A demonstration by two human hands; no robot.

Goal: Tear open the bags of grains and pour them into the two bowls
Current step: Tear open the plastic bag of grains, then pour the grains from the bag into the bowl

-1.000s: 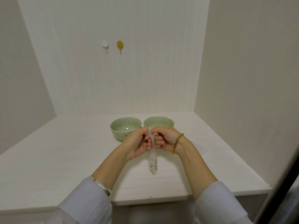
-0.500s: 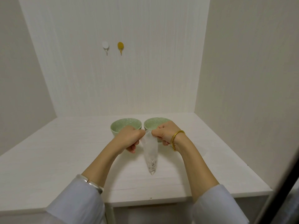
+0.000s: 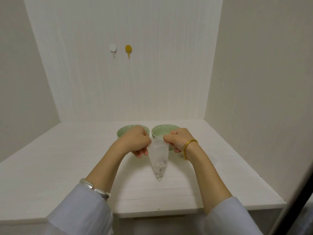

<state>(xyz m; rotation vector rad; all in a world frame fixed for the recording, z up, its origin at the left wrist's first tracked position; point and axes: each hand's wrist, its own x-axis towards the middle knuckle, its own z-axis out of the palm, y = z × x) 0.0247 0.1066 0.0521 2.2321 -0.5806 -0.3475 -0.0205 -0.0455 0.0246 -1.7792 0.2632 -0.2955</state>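
A small clear plastic bag (image 3: 158, 158) hangs point-down above the white table (image 3: 50, 167), with pale grains gathered in its lower tip. My left hand (image 3: 135, 141) pinches the bag's top left edge and my right hand (image 3: 177, 138) pinches its top right edge, stretching the top wide between them. Behind the hands stand two pale green bowls side by side: the left bowl (image 3: 122, 132) is largely hidden by my left hand, and the right bowl (image 3: 163, 131) is partly hidden by my right hand. What the bowls hold cannot be seen.
White walls close in the table at the back, left and right. Two small hooks, one white (image 3: 113, 49) and one yellow (image 3: 128, 49), hang on the back wall. A dark bar (image 3: 291, 200) crosses the lower right corner. The table's front edge lies near my sleeves.
The two hands have drawn apart, spreading the top of the bag from a narrow strip into a wide opening. The bag still hangs in front of the bowls.
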